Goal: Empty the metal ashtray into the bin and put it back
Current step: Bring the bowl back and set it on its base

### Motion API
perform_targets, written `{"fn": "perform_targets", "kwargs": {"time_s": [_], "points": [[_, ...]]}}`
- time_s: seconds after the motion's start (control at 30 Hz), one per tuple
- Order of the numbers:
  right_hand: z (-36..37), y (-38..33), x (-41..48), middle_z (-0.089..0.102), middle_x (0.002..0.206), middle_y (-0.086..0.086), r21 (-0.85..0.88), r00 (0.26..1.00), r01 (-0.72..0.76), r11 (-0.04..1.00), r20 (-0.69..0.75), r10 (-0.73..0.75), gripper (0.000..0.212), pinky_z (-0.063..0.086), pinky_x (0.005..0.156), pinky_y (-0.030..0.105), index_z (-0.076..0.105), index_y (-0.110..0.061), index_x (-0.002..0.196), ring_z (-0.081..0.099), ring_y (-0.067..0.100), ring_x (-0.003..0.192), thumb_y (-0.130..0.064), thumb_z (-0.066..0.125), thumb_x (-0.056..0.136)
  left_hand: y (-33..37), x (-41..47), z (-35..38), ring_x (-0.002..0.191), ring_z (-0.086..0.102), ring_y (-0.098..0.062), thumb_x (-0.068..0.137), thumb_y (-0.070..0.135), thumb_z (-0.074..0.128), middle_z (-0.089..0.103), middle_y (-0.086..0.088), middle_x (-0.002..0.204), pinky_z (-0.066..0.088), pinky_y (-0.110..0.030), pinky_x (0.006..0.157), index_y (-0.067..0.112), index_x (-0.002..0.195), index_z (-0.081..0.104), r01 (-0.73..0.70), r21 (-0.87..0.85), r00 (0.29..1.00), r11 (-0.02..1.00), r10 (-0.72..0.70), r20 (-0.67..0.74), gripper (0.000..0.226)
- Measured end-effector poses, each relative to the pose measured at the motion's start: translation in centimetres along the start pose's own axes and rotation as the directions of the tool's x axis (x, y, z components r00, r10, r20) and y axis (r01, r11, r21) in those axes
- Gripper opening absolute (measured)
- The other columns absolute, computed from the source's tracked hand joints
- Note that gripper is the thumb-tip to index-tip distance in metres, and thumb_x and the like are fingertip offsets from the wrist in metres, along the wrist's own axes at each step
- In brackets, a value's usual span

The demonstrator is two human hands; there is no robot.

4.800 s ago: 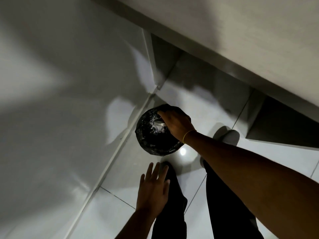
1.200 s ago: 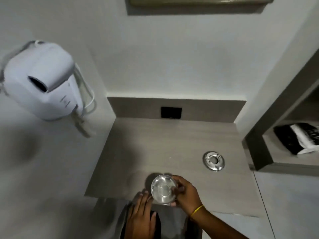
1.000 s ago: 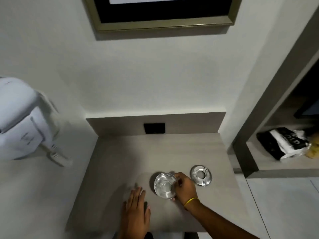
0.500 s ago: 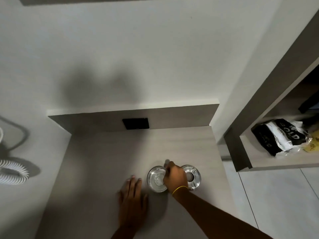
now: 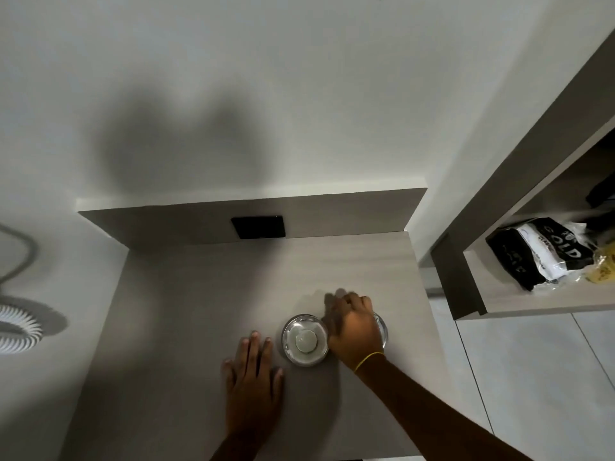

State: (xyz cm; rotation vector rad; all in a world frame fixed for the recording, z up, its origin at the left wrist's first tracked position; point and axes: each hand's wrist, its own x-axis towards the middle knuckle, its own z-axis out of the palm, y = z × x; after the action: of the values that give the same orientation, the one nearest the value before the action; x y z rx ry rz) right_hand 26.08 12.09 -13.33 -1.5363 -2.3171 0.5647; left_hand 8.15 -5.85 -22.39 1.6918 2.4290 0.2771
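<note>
The metal ashtray bowl (image 5: 304, 339) stands upright on the grey wooden desk (image 5: 199, 311), near its front right part, with a pale round bump in its middle. Just to its right lies the ashtray's metal ring lid (image 5: 382, 327), mostly hidden under my right hand (image 5: 352, 327). That hand's fingers curl down over the lid; it wears a yellow band at the wrist. My left hand (image 5: 253, 374) rests flat on the desk, fingers apart, just left of the bowl and not touching it. The bin is out of view.
A black socket plate (image 5: 259, 226) sits in the desk's back panel. To the right, a lower shelf (image 5: 532, 304) holds a black-and-white packet (image 5: 539, 254). A coiled white cord (image 5: 16, 327) hangs on the left wall. Pale floor tiles (image 5: 532, 377) show at the right.
My right hand carried the ashtray bowl up from the bin, set it on the desk and let go. It has since shifted right onto the ring lid. My left hand stays flat.
</note>
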Motion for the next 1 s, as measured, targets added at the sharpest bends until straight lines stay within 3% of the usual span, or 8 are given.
{"fn": "perform_targets", "kwargs": {"time_s": [0.1,0.2,0.33,0.57,0.67,0.83,1.0], "points": [[-1.8,1.4,-0.6,0.054,0.137,0.009,-0.132,0.984,-0.096,0.987,0.136,0.114,0.066,0.054,0.084,0.051,0.05,-0.026,0.131,0.052,0.037,0.118,-0.044,0.067,0.07,0.0,0.0,0.0,0.159,0.034,-0.033,0.102,0.045,0.042,0.037,-0.013,0.172,0.029,-0.068,0.119,0.013,0.156,0.053,0.003,-0.012,0.999,1.0,-0.004,-0.039,0.064],[-2.0,2.4,-1.5,0.036,0.151,0.0,-0.24,0.929,-0.139,0.961,0.305,0.21,0.081,0.049,0.095,0.053,0.041,-0.036,0.14,0.039,0.032,0.134,-0.041,0.069,0.064,0.2,-0.1,0.0,0.16,0.033,-0.033,0.099,0.042,0.046,0.038,-0.013,0.172,0.028,-0.067,0.12,0.014,0.156,0.053,-0.01,-0.016,0.998,1.0,0.009,-0.064,0.064],[-1.5,2.6,-2.2,0.037,0.15,0.001,-0.227,0.92,-0.163,0.96,0.316,0.231,0.088,0.053,0.093,0.05,0.038,-0.039,0.144,0.04,0.032,0.132,-0.038,0.072,0.064,0.2,-0.1,-0.3,0.16,0.032,-0.032,0.099,0.043,0.046,0.036,-0.012,0.173,0.029,-0.068,0.12,0.014,0.157,0.052,0.004,-0.021,0.999,1.0,-0.005,-0.048,0.065],[-2.0,2.5,-1.6,0.046,0.136,0.006,-0.207,0.931,-0.188,0.96,0.275,0.242,0.098,0.054,0.088,0.054,0.032,-0.034,0.147,0.047,0.036,0.12,-0.056,0.07,0.059,0.1,-0.2,-0.4,0.162,0.027,-0.029,0.099,0.044,0.049,0.033,-0.01,0.174,0.027,-0.066,0.121,0.016,0.159,0.05,0.007,-0.007,1.0,1.0,-0.007,-0.029,0.066],[-2.3,1.2,-1.2,0.047,0.132,0.006,-0.141,0.948,-0.168,0.976,0.248,0.199,0.094,0.056,0.088,0.054,0.035,-0.03,0.144,0.048,0.033,0.119,-0.058,0.07,0.061,0.1,-0.3,-0.5,0.163,0.026,-0.03,0.099,0.044,0.051,0.033,-0.01,0.174,0.027,-0.066,0.12,0.016,0.16,0.047,-0.009,-0.004,0.999,1.0,0.008,-0.04,0.067],[-0.9,-3.7,-1.4,0.046,0.135,0.005,-0.152,0.958,0.021,0.988,0.287,0.024,0.08,0.054,0.085,0.047,0.047,-0.025,0.134,0.047,0.033,0.118,-0.057,0.064,0.062,0.0,-0.3,-0.4,0.162,0.026,-0.032,0.101,0.046,0.048,0.033,-0.013,0.174,0.028,-0.069,0.119,0.015,0.159,0.049,-0.007,0.036,1.0,0.999,0.007,-0.011,0.066],[1.7,-5.8,-1.5,0.039,0.151,0.013,-0.165,0.92,0.099,0.981,0.392,-0.027,0.094,0.048,0.097,0.055,0.037,-0.021,0.147,0.038,0.04,0.133,-0.05,0.067,0.064,0.1,0.0,-0.4,0.161,0.03,-0.035,0.101,0.048,0.046,0.034,-0.016,0.173,0.029,-0.069,0.118,0.013,0.157,0.05,0.004,0.055,1.0,0.999,-0.004,0.002,0.066]]}}
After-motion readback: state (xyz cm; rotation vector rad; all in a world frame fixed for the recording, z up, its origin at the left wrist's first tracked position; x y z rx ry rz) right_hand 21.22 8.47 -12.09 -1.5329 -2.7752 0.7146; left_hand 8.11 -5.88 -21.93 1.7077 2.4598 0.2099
